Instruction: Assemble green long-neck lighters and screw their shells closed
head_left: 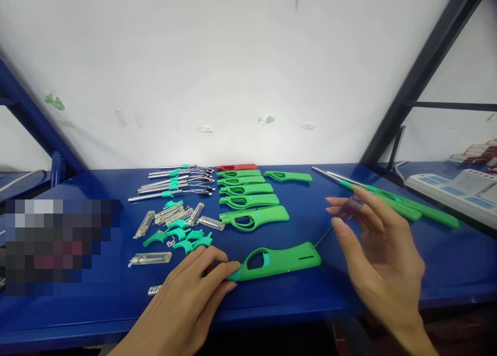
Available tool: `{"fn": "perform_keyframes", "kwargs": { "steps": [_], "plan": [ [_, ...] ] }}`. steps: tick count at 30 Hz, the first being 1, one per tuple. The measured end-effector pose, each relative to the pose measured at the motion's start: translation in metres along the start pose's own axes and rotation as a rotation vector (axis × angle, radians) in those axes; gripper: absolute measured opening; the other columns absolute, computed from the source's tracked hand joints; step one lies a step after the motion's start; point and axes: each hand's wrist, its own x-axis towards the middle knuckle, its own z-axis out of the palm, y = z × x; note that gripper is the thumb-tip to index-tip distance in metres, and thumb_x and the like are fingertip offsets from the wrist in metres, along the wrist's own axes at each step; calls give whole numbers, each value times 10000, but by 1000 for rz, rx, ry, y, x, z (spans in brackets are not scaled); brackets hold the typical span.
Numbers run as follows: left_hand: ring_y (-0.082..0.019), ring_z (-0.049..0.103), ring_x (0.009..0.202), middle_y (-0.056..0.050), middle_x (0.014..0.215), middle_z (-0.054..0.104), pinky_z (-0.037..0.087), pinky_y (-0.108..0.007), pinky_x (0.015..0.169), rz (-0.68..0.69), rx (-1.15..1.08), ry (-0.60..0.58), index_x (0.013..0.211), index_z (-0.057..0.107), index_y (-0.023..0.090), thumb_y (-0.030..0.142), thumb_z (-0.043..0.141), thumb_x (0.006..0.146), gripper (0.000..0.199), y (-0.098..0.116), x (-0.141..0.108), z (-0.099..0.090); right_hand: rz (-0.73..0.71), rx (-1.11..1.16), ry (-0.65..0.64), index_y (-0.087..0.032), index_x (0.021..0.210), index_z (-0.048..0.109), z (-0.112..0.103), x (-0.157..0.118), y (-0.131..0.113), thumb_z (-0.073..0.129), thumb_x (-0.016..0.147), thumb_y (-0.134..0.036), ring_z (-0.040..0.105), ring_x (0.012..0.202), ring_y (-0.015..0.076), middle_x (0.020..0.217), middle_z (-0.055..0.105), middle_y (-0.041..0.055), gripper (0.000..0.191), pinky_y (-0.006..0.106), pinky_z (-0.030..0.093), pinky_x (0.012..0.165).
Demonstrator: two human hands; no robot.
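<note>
A green lighter body [287, 260] lies near the front of the blue table, its turquoise neck end pinched under the fingers of my left hand [198, 288]. A turquoise trigger shows in its oval opening. My right hand [380, 262] is raised to the right of the body, holding a small translucent purple piece [349, 208] between thumb and fingers. A thin dark line runs from the body's right end up toward that piece. Green handle shells [252, 189] with one red shell [237, 167] lie in a column behind.
Metal tubes with wires [155, 195], clear fuel tanks [150, 258] and turquoise triggers [156, 238] lie on the blue table [97, 242] at left. Finished-looking long green lighters [438, 216] lie at right, beside a white device [454, 195]. Dark frame posts stand at both sides.
</note>
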Motion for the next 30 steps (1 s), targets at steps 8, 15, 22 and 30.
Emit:
{"fn": "perform_keyframes", "kwargs": {
  "steps": [8,15,22,30],
  "plan": [
    [-206,693,1037,-42,1204,678,605,-304,861,-4,-8,-3,1448,621,315,191,463,1190,326,-1,0,2,-51,-32,46,-400,1556,659,0,-1,1,813,953,-98,750,1102,276,1266,777,24,692,504,610,999],
    [-198,700,1031,-32,1199,681,606,-297,858,-3,-21,-1,1443,623,319,184,470,1186,329,0,1,0,-51,3,-4,-399,1562,648,-1,-1,-1,823,941,-84,755,1172,296,1327,763,35,718,537,605,1039],
    [-201,705,1019,-37,1190,686,612,-300,848,1,-13,6,1438,634,314,179,471,1184,330,0,2,1,-52,8,14,-397,1574,643,1,-2,0,781,955,-35,765,1085,260,1253,770,22,730,480,620,972],
    [-199,695,1038,-38,1212,673,609,-304,862,-9,-21,-24,1470,614,320,182,482,1186,343,-2,-1,0,-94,43,24,-391,1503,697,-2,-3,1,843,867,1,741,1085,258,1245,758,23,762,468,618,954]
  ]
}}
